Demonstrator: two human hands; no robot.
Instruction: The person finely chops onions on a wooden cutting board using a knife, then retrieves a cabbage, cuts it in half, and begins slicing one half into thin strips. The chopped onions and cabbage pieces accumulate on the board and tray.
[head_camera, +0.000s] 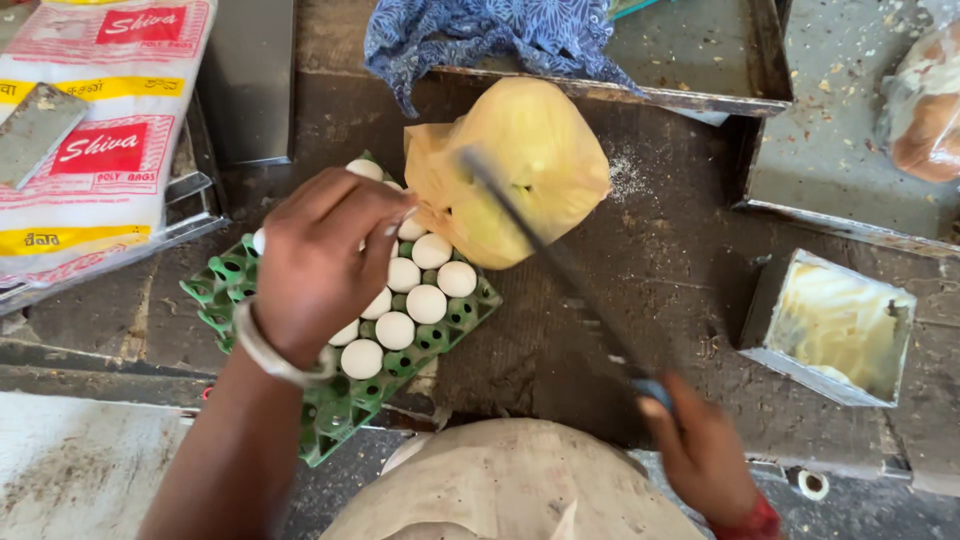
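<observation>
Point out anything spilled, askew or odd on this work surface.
A yellow plastic bag sits partly on the green egg tray, leaning on the white eggs. Pale grains lie scattered on the dark surface beside it. The tray lies askew to the counter edge. The blade in the right hand is motion-blurred.

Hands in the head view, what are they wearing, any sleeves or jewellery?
Both forearms are bare, with no sleeves showing. The left hand has a silver-coloured metal bangle at the wrist. The right hand has a red band at its wrist. No gloves.
</observation>
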